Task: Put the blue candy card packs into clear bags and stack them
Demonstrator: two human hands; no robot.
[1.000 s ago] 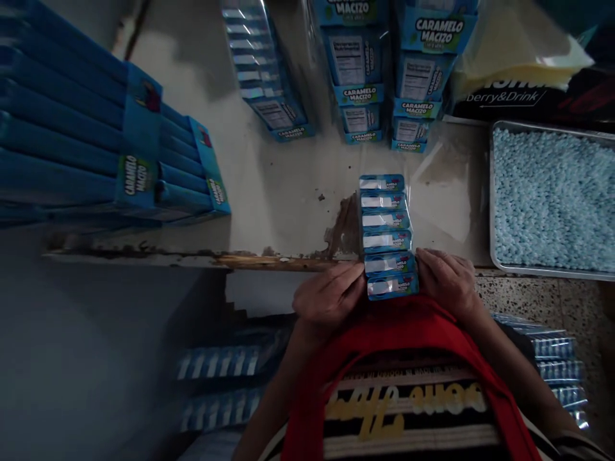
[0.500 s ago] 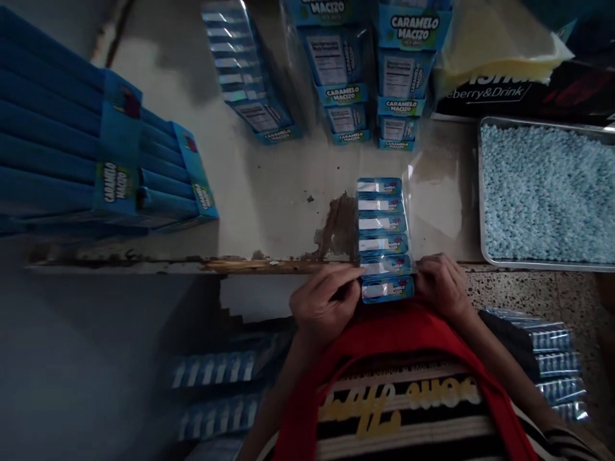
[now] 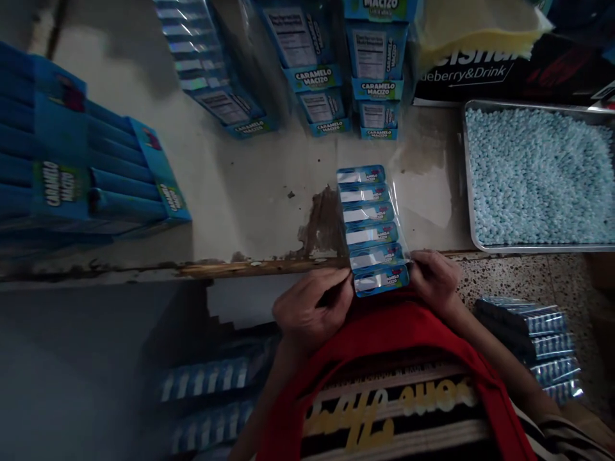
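A row of blue candy packs (image 3: 369, 214) in a clear plastic wrapper lies on the worktop's front edge, its near end jutting past the edge toward the red apron (image 3: 365, 336). At the near left corner of the row, my left hand (image 3: 314, 304) is closed, thumb and forefinger pinched on the wrapper's edge. My right hand (image 3: 435, 278) is closed at the near right side, its fingertips gripping loose clear film. The exact hold of the fingertips is small and partly hidden.
Stacked blue candy boxes (image 3: 62, 147) stand at the left. Wrapped stacks of packs (image 3: 319, 77) line the back. A metal tray (image 3: 471, 192) of pale blue candies sits at the right, before a black box (image 3: 480, 77). More wrapped packs (image 3: 552, 346) are below the worktop.
The camera view has shifted, so the worktop things appear further left. The row of packs now lies more slanted. Both hands keep their pinch at its near end.
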